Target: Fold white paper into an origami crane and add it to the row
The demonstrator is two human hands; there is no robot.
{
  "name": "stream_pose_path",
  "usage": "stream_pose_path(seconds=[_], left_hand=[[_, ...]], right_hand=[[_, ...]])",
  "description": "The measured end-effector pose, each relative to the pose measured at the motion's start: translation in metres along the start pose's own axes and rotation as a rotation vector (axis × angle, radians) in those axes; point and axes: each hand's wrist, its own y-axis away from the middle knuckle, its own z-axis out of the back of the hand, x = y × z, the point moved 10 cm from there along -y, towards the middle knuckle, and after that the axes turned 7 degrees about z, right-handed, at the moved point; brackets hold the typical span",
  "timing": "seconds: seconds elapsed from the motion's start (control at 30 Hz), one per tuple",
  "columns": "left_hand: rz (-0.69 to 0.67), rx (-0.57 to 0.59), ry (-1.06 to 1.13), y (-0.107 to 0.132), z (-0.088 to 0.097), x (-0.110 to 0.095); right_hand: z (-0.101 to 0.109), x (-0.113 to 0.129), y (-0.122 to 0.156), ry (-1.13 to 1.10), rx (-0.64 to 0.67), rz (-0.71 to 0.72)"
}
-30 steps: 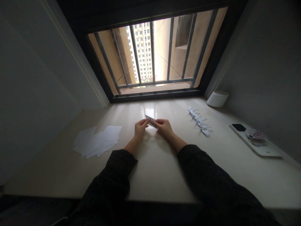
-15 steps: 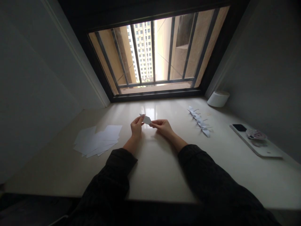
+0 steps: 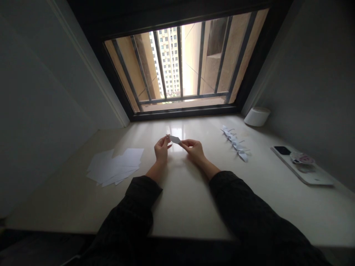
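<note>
Both hands hold one small folded piece of white paper [image 3: 174, 139] just above the pale table [image 3: 183, 199]. My left hand [image 3: 161, 149] pinches its left tip with closed fingers. My right hand [image 3: 194, 149] pinches the right end between thumb and forefinger. The paper is a narrow, pointed shape, held about level. Dark sleeves cover both forearms.
Loose white paper sheets [image 3: 113, 166] lie fanned at the left. A row of several folded paper figures [image 3: 235, 144] sits at the right. Farther right lie a phone [image 3: 301, 164] and a white round container [image 3: 256, 116]. A barred window [image 3: 183, 62] is ahead.
The folded paper has been turned and moved slightly left between the fingers, from a slanted strip to a flatter pointed shape. Both hands stay in about the same spot.
</note>
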Motion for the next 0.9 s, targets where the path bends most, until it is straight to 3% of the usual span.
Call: stream_pose_path(seconds=[0.07, 0.13, 0.23, 0.33, 0.47, 0.67, 0.9], left_hand=[[0.046, 0.069, -0.034, 0.003, -0.008, 0.005], [0.097, 0.164, -0.083, 0.008, -0.020, 0.010], [0.097, 0.265, -0.141, 0.017, -0.032, 0.011], [0.045, 0.239, -0.149, 0.017, -0.030, 0.006], [0.018, 0.178, -0.143, 0.011, -0.022, 0.006], [0.006, 0.241, -0.190, 0.010, -0.028, 0.011], [0.001, 0.185, -0.159, 0.008, -0.022, 0.007]], right_hand=[[0.018, 0.018, 0.000, 0.190, -0.126, 0.130], [0.026, 0.034, 0.003, 0.343, -0.171, 0.236], [0.018, 0.048, 0.004, 0.456, -0.101, 0.343], [0.007, 0.049, 0.005, 0.439, -0.010, 0.377], [0.004, 0.039, 0.003, 0.311, 0.020, 0.315], [0.007, 0.029, 0.002, 0.190, -0.011, 0.207], [0.010, 0.007, -0.002, 0.015, -0.073, 0.055]])
